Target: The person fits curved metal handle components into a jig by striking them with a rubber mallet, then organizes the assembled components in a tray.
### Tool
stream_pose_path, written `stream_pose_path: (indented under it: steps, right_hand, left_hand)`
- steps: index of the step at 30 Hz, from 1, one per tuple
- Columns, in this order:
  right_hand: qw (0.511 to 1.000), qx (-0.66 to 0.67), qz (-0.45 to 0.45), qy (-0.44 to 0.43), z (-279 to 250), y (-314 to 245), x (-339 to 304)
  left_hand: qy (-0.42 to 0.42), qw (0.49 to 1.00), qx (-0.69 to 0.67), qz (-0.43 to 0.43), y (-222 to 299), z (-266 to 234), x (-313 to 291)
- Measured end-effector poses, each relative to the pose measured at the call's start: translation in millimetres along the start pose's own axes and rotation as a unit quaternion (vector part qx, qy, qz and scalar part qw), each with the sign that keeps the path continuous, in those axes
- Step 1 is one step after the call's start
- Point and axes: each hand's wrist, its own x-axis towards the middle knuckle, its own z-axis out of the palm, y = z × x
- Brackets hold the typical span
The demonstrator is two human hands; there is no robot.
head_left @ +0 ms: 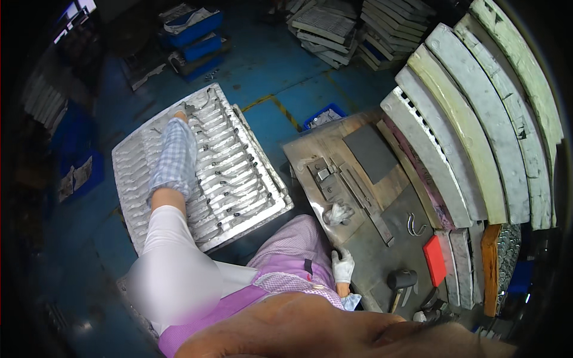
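My left hand (pixel 179 116) reaches far out over a large grey metal tray (pixel 134 155) that lies on the floor and holds rows of cast metal parts (pixel 230 179). The arm wears a checked sleeve cover, and only a bit of the hand shows at the tray's far rows, so its grip is hidden. My right hand (pixel 342 265), in a white glove, rests flat on the near edge of the steel workbench (pixel 382 250) with nothing in it. A crumpled white glove (pixel 338 213) lies on the bench just beyond it.
On the bench are a metal jig (pixel 325 176), a dark plate (pixel 370 152), a wire hook (pixel 415 225), a red block (pixel 434 259) and a black mallet (pixel 401 279). Long grey trays (pixel 465 131) lean at the right. Blue crates (pixel 197 33) and stacked trays (pixel 352 24) stand behind.
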Motion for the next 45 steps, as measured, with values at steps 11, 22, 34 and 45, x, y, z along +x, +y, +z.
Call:
stream_pose_path:
  steps: [11, 22, 34, 45]
  right_hand:
    - [0.994, 0.010, 0.043, 0.100, -30.6, 36.1, -23.6]
    - [0.972, 0.184, 0.120, 0.076, -34.7, 77.5, -14.1]
    - [0.892, -0.185, 0.317, 0.265, -177.5, 182.8, -101.5]
    - [0.791, 0.406, 0.374, 0.264, -103.6, 178.0, -88.9]
  left_hand:
    - [0.086, 0.951, 0.209, 0.210, 158.8, 76.5, -139.4]
    - [-0.529, 0.590, 0.112, 0.600, 364.7, 400.8, -644.7]
    - [-0.363, 0.525, 0.246, 0.729, 306.3, 591.0, -718.2]
    - [-0.357, 0.665, 0.070, 0.652, 292.5, 417.2, -695.2]
